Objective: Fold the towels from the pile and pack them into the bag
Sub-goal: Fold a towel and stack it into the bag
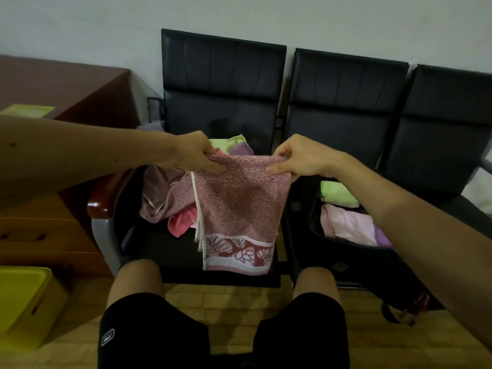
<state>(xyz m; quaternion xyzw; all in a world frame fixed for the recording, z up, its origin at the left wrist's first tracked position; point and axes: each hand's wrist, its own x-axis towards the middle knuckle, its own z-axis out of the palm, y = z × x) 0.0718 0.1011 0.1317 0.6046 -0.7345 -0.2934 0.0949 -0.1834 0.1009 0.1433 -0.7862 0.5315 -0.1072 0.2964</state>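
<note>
While a yellow bin [24, 296] sits on the floor at the far left, under the edge of a brown wooden surface [66, 83], the first black seat [159, 251] begins just past its chrome arm, and dark padding shows along its front edge. A small white logo [107, 336] marks the black shorts, too small to read. The loose pile [170, 193] of pink and mauve towels lies at the back left of that seat. Above it, the left hand [195, 153] pinches the upper left corner of the pink towel [239, 209], thumb in front, fingers curled behind. This towel hangs doubled between both hands, its leaf-patterned border low near the seat's front edge. The right hand [298, 158] pinches the upper right corner likewise. Further right, on the next seat, the open black bag [346, 259] holds a folded green towel [338, 194], a folded pale pink towel [346, 225] and a purple one [383, 239], below the right forearm.
</note>
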